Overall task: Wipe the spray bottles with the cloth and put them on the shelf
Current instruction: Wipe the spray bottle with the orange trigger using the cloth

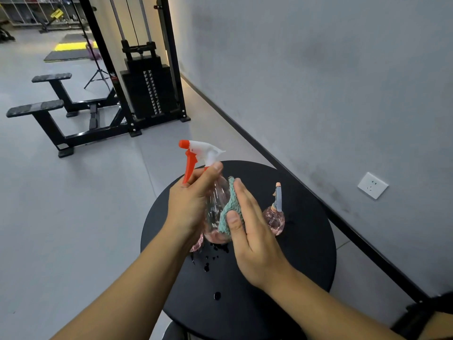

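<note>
Wiping is under way on one spray bottle point(215, 204) — a clear pinkish one with a white head and orange trigger, held up over the round black surface point(306, 241). Its neck is gripped by the left hand point(188, 204), fingers point(196, 174) curled round just under the trigger. A teal cloth point(230, 209) is pressed flat against the bottle's side by the right hand point(255, 231); the thumb pins the lower edge, the other fingers lie straight along it.

A second, smaller pink bottle point(274, 219) with a grey-blue head stands on the surface just beside the right hand — whether it has been wiped cannot be told. Part of another pink shape point(197, 244) shows below the left wrist. Dark droplets point(210, 261) are scattered on the surface.

No shelf is in view, so nothing is judged shelved yet; most of the task appears left.
</note>
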The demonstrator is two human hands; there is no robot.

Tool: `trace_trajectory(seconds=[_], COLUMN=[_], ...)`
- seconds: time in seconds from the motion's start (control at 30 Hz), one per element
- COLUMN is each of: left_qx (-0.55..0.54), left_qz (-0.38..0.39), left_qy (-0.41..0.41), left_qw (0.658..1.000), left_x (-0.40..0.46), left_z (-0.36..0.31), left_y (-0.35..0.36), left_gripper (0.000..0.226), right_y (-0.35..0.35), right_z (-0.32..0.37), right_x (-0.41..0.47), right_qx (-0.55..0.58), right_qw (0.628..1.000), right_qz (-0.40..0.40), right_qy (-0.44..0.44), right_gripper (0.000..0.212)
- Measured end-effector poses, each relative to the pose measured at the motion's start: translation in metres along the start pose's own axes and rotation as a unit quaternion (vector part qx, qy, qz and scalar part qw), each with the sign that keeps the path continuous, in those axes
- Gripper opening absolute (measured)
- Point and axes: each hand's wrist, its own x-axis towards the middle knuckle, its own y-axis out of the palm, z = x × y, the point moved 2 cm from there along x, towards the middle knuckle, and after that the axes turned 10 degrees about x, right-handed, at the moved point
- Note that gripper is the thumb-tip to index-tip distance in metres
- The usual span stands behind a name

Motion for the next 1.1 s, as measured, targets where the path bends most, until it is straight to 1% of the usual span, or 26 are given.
trace_trajectory(seconds=[0.13,0.27,0.37,0.53,0.6,0.73,0.87,0.97,1.1], left_qx=[-0.011,0.016,0.021,0.000,-0.004,0.022,0.043,0.045,0.062], left_qz=[0.044,0.027,0.018,0.042,0.030,0.004,0.003,0.008,-0.013], left_qy=[-0.035,-0.030,-0.030,-0.037,-0.030,-0.010,0.007,0.002,0.005], left_qw=[0.998,0.999,0.999,0.998,0.999,1.000,0.999,0.999,0.998], left_x=[-0.007,-0.005,-0.005,-0.012,-0.010,-0.007,-0.009,-0.006,-0.005], left_z=[0.002,-0.003,-0.002,-0.003,-0.006,-0.004,-0.005,-0.008,-0.007], left_y=[0.007,0.002,0.000,0.007,0.005,0.002,0.004,0.000,-0.001], left_gripper=[0.034,0.044,0.044,0.038,0.038,0.037,0.041,0.040,0.039], right_y=[-0.003,0.001,0.002,-0.003,-0.002,0.000,-0.001,0.002,0.003], right_z=[-0.003,-0.010,-0.009,-0.003,-0.005,-0.009,-0.003,-0.005,-0.007], right_x=[0.004,-0.003,-0.002,0.005,0.003,0.000,0.003,-0.002,-0.001], right_qx=[-0.013,-0.010,-0.004,0.000,-0.003,-0.005,0.000,0.002,0.014], right_qw=[1.000,1.000,1.000,1.000,1.000,1.000,1.000,1.000,1.000], right_qz=[-0.015,-0.005,-0.008,-0.013,-0.006,-0.006,-0.012,-0.004,-0.003], right_qy=[-0.008,0.006,0.005,0.002,0.004,0.009,-0.002,0.005,0.022], right_gripper=[0.055,0.057,0.057,0.053,0.054,0.057,0.056,0.058,0.060])
